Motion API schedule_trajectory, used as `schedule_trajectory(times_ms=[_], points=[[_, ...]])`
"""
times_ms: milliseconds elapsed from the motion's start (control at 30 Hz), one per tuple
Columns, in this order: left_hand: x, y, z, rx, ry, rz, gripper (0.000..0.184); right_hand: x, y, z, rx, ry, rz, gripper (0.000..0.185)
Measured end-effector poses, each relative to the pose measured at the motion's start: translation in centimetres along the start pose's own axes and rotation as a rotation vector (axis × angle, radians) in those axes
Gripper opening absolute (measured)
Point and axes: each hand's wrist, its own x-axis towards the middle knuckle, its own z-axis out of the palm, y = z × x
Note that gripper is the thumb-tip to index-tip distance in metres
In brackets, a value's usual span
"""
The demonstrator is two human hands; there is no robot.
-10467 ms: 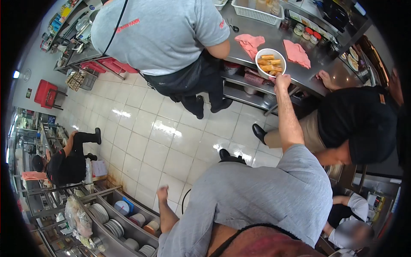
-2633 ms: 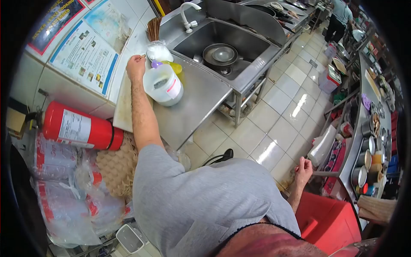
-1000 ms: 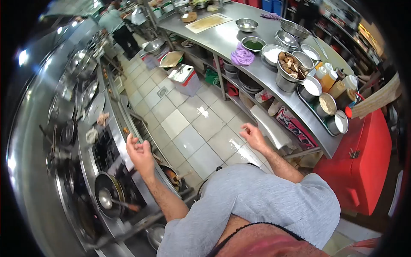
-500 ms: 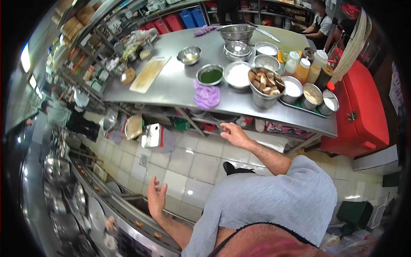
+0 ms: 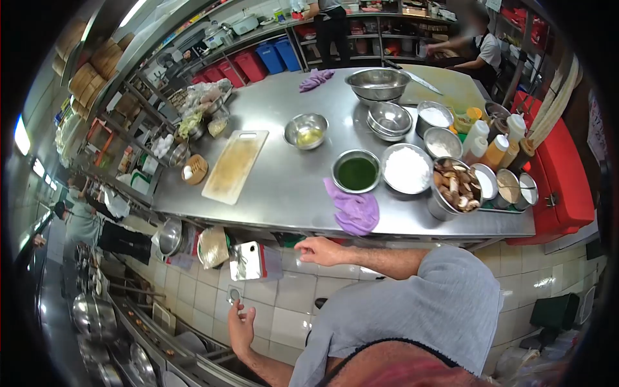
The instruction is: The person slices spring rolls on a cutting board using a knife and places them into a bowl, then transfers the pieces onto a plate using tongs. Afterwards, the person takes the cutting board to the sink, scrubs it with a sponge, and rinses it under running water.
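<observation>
Both of my hands are bare and hang over the tiled floor beside the steel work table (image 5: 284, 193). My right hand (image 5: 319, 250) is just off the table's near edge, its fingers loosely bent with nothing in them. Lower down, my left hand (image 5: 240, 326) has its fingers apart and holds nothing. Nearest to the right hand are a white container (image 5: 247, 261) on the floor and, up on the table edge, a purple cloth (image 5: 356, 209). A steel bowl of dark green liquid (image 5: 358, 174) stands by the cloth.
On the table are a cutting board (image 5: 236, 166), a bowl with yellowish liquid (image 5: 306, 132), a bowl of white powder (image 5: 406, 169), a pot of mushrooms (image 5: 456, 187) and squeeze bottles (image 5: 495, 151). A stove (image 5: 138, 316) runs along the lower left. Other people stand at the back and far left.
My view has shifted, and more of the table top shows. My right hand has moved left along the table edge, its fingers more bent. My left hand sits lower in view.
</observation>
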Motion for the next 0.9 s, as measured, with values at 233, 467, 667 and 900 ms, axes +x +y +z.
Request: schedule_trajectory(times_ms=[233,467,667,900], points=[[13.0,-4.4,-6.0,0.11,-0.009,0.04,0.054,10.3,1.4,2.4,0.072,0.122,0.138,0.036],[25.1,-4.7,-12.1,0.188,-0.052,0.28,0.051,18.8,-1.2,3.5,0.059,0.344,0.182,0.034],[30.8,-5.7,-10.8,0.099,-0.123,0.273,0.049,24.1,0.4,3.1,0.041,0.338,0.216,0.037],[37.1,-3.6,-7.9,0.106,-0.349,0.289,0.05,28.5,1.9,0.9,0.019,0.36,0.187,0.039]])
